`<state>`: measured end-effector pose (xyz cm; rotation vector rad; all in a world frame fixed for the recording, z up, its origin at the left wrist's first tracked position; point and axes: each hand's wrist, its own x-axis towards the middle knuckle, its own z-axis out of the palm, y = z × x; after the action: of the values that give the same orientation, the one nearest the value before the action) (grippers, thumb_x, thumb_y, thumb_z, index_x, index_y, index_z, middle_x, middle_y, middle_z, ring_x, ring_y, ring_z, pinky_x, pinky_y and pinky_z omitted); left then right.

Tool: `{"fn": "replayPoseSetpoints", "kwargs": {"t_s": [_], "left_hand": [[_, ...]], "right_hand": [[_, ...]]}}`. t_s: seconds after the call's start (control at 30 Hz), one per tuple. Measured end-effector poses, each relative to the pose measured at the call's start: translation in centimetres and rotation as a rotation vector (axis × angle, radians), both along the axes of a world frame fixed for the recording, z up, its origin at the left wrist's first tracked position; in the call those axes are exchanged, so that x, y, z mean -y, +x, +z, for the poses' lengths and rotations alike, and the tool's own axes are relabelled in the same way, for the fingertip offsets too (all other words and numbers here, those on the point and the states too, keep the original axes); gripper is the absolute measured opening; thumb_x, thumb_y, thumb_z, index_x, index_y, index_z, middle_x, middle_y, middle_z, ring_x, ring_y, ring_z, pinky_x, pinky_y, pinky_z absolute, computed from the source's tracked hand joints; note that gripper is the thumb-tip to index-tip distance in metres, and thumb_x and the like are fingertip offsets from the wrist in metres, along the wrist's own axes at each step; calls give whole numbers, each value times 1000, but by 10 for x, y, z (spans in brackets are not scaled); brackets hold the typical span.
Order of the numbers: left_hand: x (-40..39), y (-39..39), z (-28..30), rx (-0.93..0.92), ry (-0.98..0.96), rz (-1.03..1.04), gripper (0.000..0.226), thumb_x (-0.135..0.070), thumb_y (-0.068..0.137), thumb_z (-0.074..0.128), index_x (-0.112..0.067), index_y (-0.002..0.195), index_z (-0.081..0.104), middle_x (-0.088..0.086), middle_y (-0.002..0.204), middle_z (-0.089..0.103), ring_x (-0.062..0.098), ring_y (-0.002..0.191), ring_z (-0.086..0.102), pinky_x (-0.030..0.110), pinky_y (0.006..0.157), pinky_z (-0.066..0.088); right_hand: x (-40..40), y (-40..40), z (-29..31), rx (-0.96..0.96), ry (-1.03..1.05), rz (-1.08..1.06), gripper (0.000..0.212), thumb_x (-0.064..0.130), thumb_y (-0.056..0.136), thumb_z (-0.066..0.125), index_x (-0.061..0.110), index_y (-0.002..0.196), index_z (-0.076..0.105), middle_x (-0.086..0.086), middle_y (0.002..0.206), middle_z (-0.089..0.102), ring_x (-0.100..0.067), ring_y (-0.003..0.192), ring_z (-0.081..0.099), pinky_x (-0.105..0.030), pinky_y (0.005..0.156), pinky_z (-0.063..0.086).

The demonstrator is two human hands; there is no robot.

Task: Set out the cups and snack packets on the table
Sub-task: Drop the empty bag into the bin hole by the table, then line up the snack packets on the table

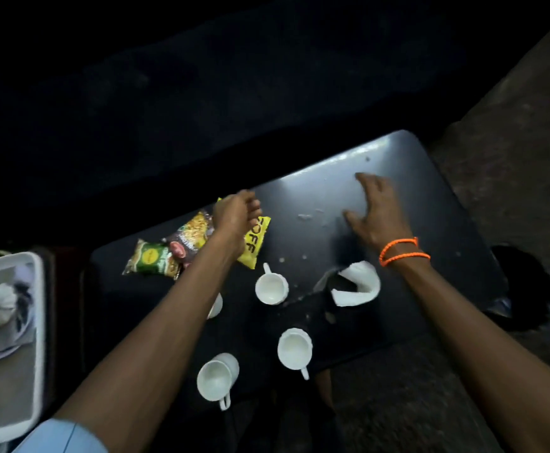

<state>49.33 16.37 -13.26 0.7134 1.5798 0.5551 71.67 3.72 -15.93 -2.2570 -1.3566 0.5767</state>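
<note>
On the dark table (430, 204), three snack packets (182, 246) are seen at the left, with the left hand (234, 214) loosely curled over the yellow one, its grip not clearly closed. Four white cups (271, 286) are spread nearer, one half hidden under the left forearm. The right hand (378, 214) is held open and empty above the bare table.

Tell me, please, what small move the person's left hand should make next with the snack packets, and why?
Probably slide the yellow packet out toward the bare table centre. The left hand is over it, fingers bent, and the yellow packet, the dark packet and the green packet overlap in one heap at the far edge, while the white cups already stand apart. The right hand hovers open.
</note>
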Motion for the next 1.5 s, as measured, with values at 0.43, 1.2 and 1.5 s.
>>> {"fn": "replayPoseSetpoints", "kwargs": {"t_s": [0.43,1.2,1.5], "left_hand": [[-5,-99,-57,-492,-115,-262,51,-45,93,71,-3,122,62,12,96,72,29,79,74,43,74,65],[-22,-47,-106,-679,642,-1132,81,-39,94,73,-32,163,31,2,173,22,31,154,28,53,118,42],[-9,-33,-109,-647,573,-1035,94,-47,82,83,-33,161,33,6,161,29,30,146,30,48,109,49]], "right_hand": [[-112,-151,-41,-169,-420,236,59,20,87,74,6,140,51,-20,137,60,-40,124,58,-43,99,52],[-110,-106,-57,22,-319,304,88,7,72,87,26,148,48,-13,155,43,-38,136,46,-48,107,48],[-114,-92,-55,102,-403,386,97,1,65,90,27,149,48,-9,158,41,-40,133,51,-51,101,53]]}}
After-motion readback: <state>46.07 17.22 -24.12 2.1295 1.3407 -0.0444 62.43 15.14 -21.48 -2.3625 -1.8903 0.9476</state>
